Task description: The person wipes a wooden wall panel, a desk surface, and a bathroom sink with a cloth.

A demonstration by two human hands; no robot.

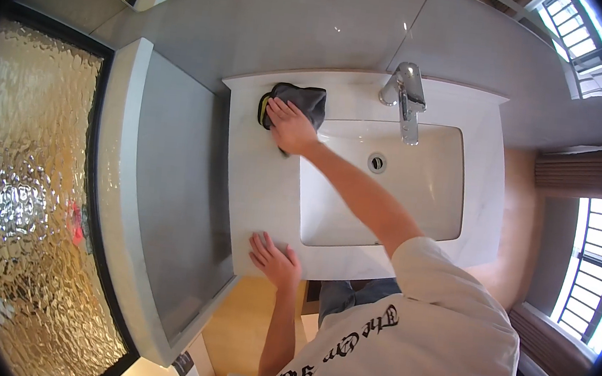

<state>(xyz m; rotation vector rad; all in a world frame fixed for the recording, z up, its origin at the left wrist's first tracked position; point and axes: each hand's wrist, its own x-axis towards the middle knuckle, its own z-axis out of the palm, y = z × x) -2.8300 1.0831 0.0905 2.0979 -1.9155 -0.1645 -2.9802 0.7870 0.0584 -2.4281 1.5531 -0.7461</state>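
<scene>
A dark grey cloth [305, 103] with a yellow-green and black edge lies bunched on the white countertop [261, 184], at its far left corner. My right hand [291, 127] presses on the cloth from above, its fingers stretched out flat over it; the right forearm reaches across the basin. Near the front left edge of the counter, my left hand [276, 261] rests open, fingers spread and holding nothing. To the right of the cloth is a white rectangular sink basin [418, 193] with a round metal drain [377, 162].
A chrome faucet [407, 100] rises behind the basin and overhangs it. Grey wall panels [296, 26] bound the counter at the back. On the left stand a low ledge [130, 170] and a textured glass panel [21, 195] in a black frame. A barred window [589, 270] is at right.
</scene>
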